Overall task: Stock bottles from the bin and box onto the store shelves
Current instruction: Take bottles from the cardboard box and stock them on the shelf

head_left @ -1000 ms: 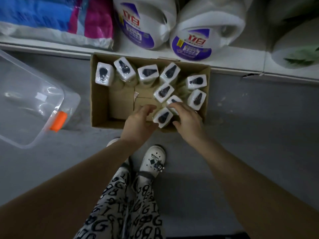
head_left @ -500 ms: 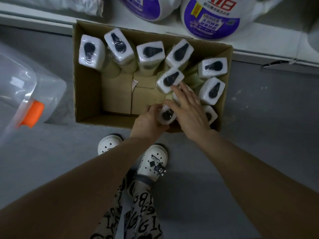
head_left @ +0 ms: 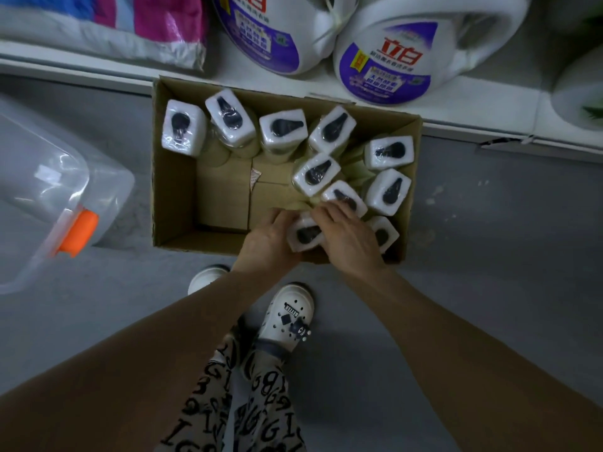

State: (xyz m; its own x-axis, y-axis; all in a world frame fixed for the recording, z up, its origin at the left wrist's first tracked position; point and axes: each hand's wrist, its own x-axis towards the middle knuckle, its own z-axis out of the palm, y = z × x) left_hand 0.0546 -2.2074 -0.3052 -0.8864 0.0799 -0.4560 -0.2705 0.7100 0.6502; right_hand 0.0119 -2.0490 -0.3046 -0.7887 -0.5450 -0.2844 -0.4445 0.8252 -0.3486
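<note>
Bottle point(head_left: 306, 234) upright in box point(head_left: 169, 190) on floor point(head_left: 489, 230), at near wall, long axis vertical, cap up. Sits between hands: left hand point(head_left: 267, 239) fingers curled round its left side; right hand point(head_left: 347, 238) fingers bent over top, grip there unclear. Both equally near; pull should go straight up.

Arms outstretched; left hand point(head_left: 269, 241), right hand point(head_left: 347, 238) grip bottle point(head_left: 306, 234).
</note>
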